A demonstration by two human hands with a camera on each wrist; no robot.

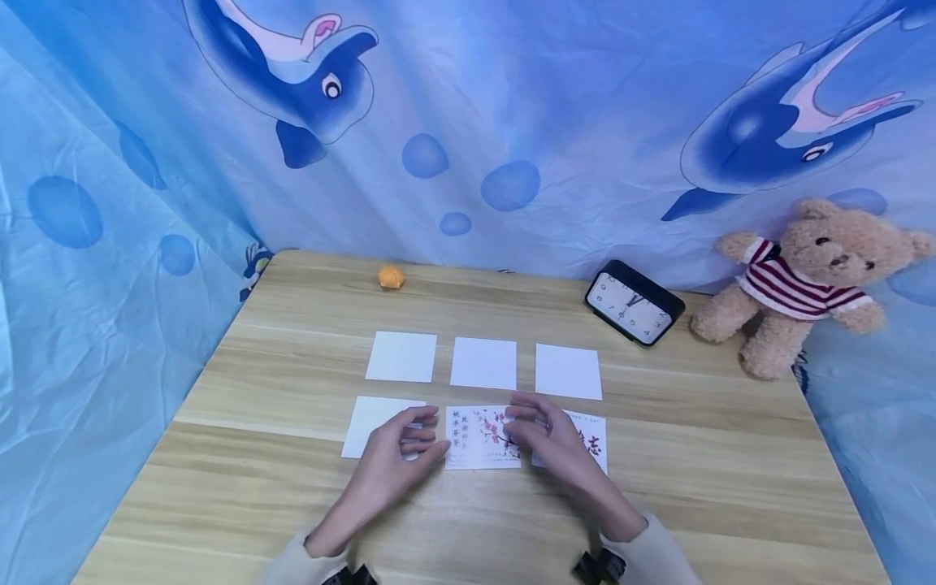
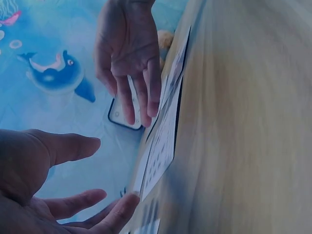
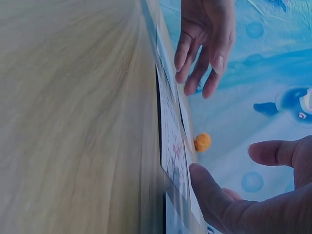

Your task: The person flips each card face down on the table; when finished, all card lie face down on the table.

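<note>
blossom card [image 1: 478, 440]: middle of near row, long axis side to side, between the hands
left hand [image 1: 389, 452]: by its left edge, fingers loosely spread, empty
right hand [image 1: 552, 435]: nearer tbh, over the right end, spread, empty too

The left hand [image 2: 24, 168] is near a printed card [image 2: 162, 144], the right hand [image 2: 129, 53] partly hiding a clock [image 2: 118, 115].

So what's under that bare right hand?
Beneath the bare right hand, a white rectangular card with pink blossoms and a white rectangular card with red characters partly show; what the hand covers from above is hidden.
</note>
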